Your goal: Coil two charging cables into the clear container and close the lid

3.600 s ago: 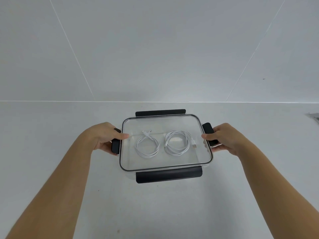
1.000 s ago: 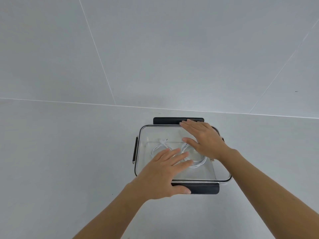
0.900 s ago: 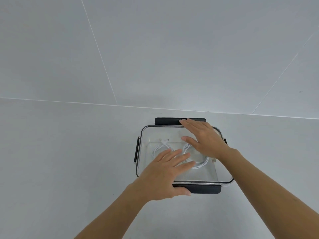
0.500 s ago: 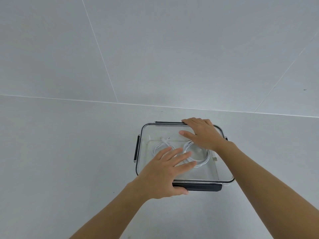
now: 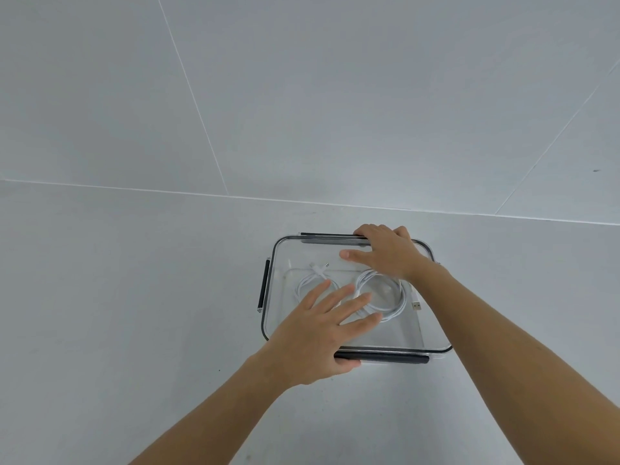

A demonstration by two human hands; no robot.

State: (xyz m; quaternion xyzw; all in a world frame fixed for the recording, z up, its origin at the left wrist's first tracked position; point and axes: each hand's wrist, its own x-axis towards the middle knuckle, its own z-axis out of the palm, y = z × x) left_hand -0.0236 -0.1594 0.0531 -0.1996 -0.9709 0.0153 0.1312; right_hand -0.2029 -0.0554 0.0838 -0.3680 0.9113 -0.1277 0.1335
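The clear container (image 5: 432,333) stands on the white surface with its clear lid (image 5: 288,253) lying on top. Two coiled white cables show through the lid: the left cable (image 5: 310,280) and the right cable (image 5: 385,297). My left hand (image 5: 322,333) lies flat on the near part of the lid, fingers spread, thumb against the near black latch (image 5: 385,358). My right hand (image 5: 385,253) rests on the far edge, fingers curled over the far black latch (image 5: 328,237), thumb flat on the lid. The left black latch (image 5: 263,283) lies folded down against the side.
The container sits on a plain white tabletop (image 5: 117,313) that meets a white panelled wall (image 5: 302,95) behind it. A small dark speck (image 5: 596,170) marks the wall at the far right.
The lid stays on the container. The far latch has folded down under my right fingers, and the near latch has tilted lower under my left thumb. The left side latch went down earlier.
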